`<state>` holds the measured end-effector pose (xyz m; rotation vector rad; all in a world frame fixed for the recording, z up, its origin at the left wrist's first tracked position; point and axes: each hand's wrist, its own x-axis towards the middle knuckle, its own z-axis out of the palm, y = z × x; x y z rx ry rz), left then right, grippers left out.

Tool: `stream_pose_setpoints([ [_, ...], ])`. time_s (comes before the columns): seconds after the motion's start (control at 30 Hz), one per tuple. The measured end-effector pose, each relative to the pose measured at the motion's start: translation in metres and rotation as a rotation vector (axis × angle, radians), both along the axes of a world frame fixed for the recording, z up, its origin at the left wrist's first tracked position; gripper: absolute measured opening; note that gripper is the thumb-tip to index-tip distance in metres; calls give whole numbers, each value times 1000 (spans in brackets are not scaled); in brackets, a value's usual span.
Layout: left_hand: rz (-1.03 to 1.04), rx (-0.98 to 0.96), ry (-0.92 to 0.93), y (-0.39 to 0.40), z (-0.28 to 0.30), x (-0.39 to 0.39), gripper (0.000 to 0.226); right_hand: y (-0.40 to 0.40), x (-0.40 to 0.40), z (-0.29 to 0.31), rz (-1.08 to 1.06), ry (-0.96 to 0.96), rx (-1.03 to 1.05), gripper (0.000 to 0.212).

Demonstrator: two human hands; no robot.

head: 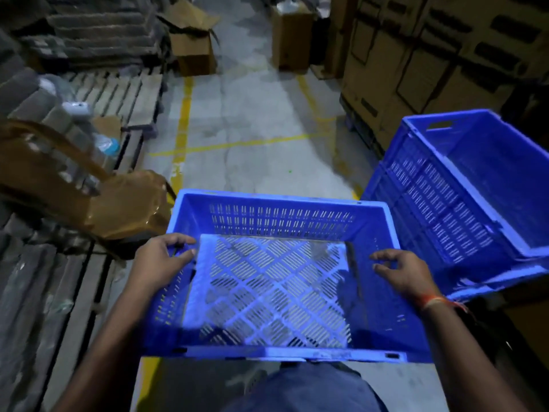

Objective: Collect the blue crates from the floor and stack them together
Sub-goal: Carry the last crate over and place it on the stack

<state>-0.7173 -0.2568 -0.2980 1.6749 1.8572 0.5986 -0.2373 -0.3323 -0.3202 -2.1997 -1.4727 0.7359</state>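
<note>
To your left, a brown plastic chair (118, 203) beside wooden pallets (118, 93); ahead, yellow floor lines (182, 120), cardboard boxes (193, 52).

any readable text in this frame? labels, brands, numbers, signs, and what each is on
No text can be read in this frame.
Stacked cartons: dark printed blocks on their faces, too blurred to read.
Held blue crate: no label or marking visible.
Blue crate stack on the right: no label visible.
Open cardboard box: no print legible.
Floor: only yellow lines, no lettering.
</note>
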Motion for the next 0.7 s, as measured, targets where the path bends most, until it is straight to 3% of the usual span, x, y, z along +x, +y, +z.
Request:
stream_pose_setpoints([
  [0.4,-251,-33,-13,276,-19,55,23,163,22,-34,-292,50,-19,15],
  [0.7,-513,-46,39,419,-22,122,11,194,25,-22,-546,13,-37,18],
])
